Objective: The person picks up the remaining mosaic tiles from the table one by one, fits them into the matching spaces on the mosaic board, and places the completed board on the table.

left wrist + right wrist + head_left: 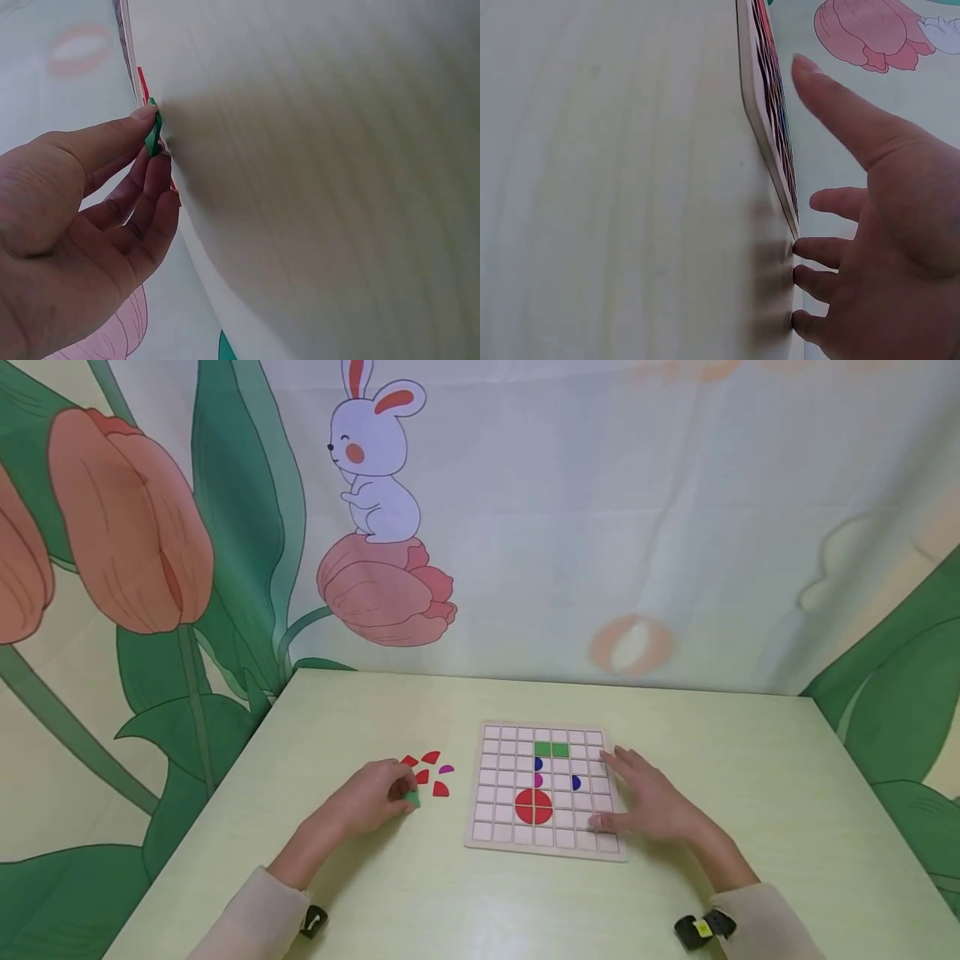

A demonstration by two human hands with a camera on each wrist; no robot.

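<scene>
My left hand (pixel 372 797) pinches a small green tile (pixel 154 133) between thumb and fingertips, low over the table beside the loose pieces. A square grid board (pixel 495 837) lies flat to the right of it. Set in its cells are two green squares (pixel 551 749), blue half-discs (pixel 576 782), a magenta half-disc (pixel 538 781) and red quarter pieces forming a circle (pixel 533 807). My right hand (pixel 660 800) is spread at the board's right edge, thumb stretched over the lower right cells. In the right wrist view, its fingertips (pixel 804 279) are down by the tabletop near the board's corner.
Several loose red pieces (pixel 441 789) and a magenta piece (pixel 446 769) lie on the pale table (pixel 420 893) between the left hand and the board. A printed curtain (pixel 525 527) with a rabbit and tulips hangs behind the table's far edge.
</scene>
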